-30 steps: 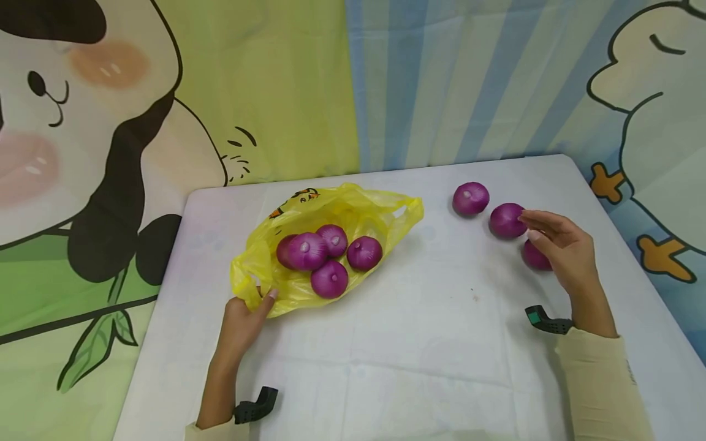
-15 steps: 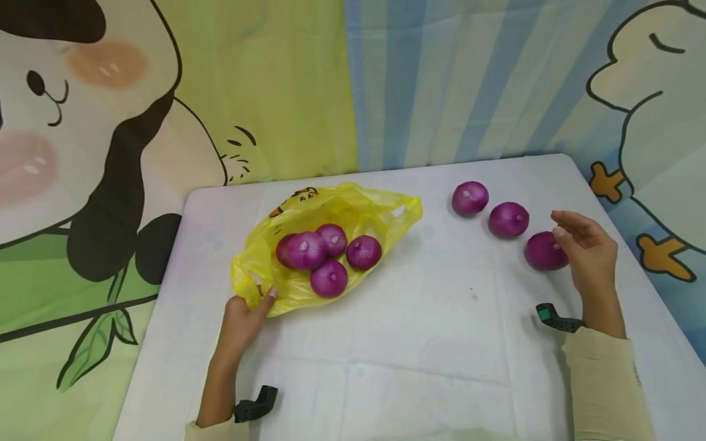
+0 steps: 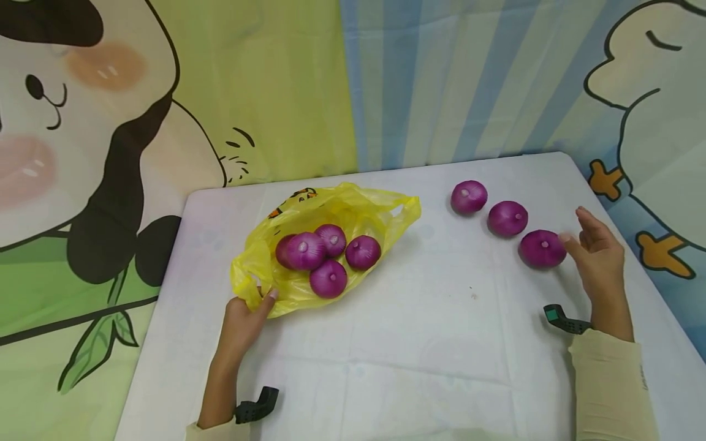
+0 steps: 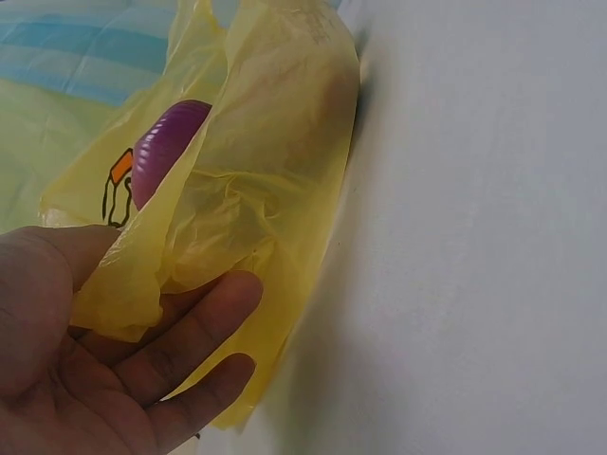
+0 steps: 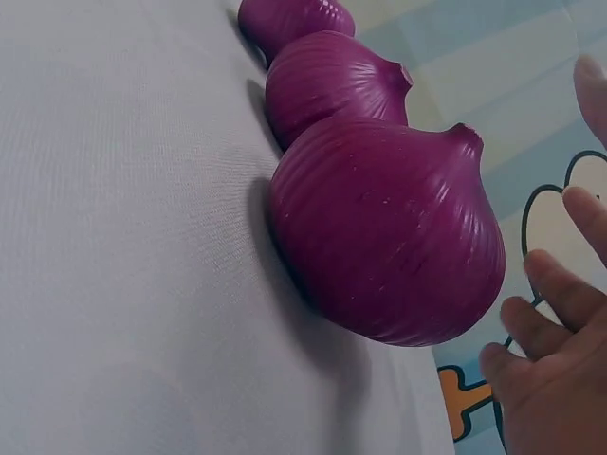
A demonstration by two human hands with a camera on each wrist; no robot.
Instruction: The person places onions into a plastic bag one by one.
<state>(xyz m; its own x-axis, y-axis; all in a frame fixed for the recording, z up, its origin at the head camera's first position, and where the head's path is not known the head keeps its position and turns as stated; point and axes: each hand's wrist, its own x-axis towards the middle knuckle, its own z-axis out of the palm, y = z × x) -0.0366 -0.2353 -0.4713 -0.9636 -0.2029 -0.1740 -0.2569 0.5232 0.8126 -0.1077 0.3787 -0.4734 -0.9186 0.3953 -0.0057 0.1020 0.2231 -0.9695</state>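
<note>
Between its thumb and fingers my left hand [image 3: 242,324] pinches the near left edge of a yellow plastic bag [image 3: 397,226], seen close up in the left wrist view. Several purple onions, one of them a front onion [image 3: 328,279], lie in the bag's open mouth. Three more onions stand in a slanting row at the right: a far onion [image 3: 469,197], a middle onion [image 3: 507,218] and a near onion [image 3: 543,249]. My right hand [image 3: 601,263] is just right of the near onion, fingers apart and holding nothing; the right wrist view shows a gap between them.
A white cloth covers the table [image 3: 408,355]. Behind it hangs a cartoon backdrop [image 3: 287,92] with a striped part. Small dark specks [image 3: 473,295] mark the cloth. Each wrist wears a black device, such as the right wrist mount [image 3: 565,320].
My right hand has moved off the onions to the right, uncovering the near onion, which has shifted slightly left in the last half second. The left hand and bag stay put.
</note>
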